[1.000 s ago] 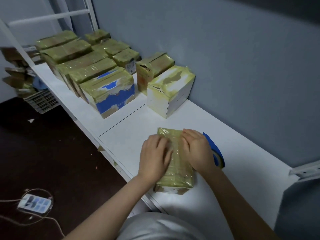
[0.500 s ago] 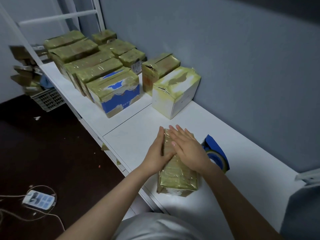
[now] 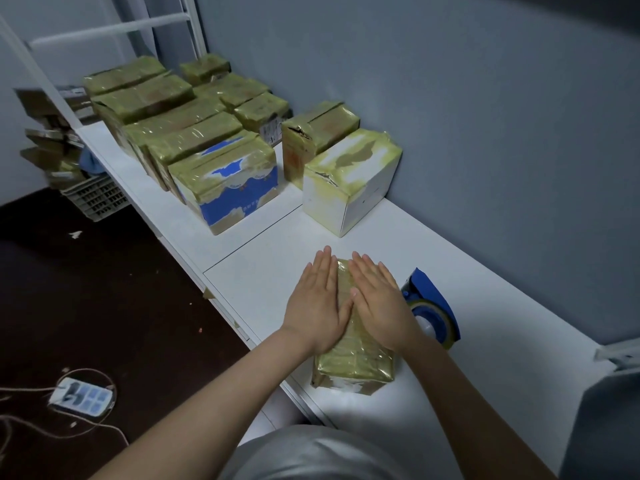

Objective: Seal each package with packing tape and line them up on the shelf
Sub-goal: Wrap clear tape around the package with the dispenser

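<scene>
Both palms have flattened since half a second ago, when the left one lay along the package's side. Now the left hand (image 3: pixel 317 303) and right hand (image 3: pixel 377 301) lie close together, fingers straight, pressing down on the top of the taped package (image 3: pixel 353 363). It lies near the front edge of the shelf (image 3: pixel 263 282), its near end uncovered. The tape seems to be getting smoothed down; firm strokes from the middle out to the ends should chase out bubbles and bed the tape's edges. A blue tape dispenser (image 3: pixel 433 306) lies just beside the right wrist. Sealed packages (image 3: pixel 221 188) stand lined up farther along, toward the shelf's left end.
</scene>
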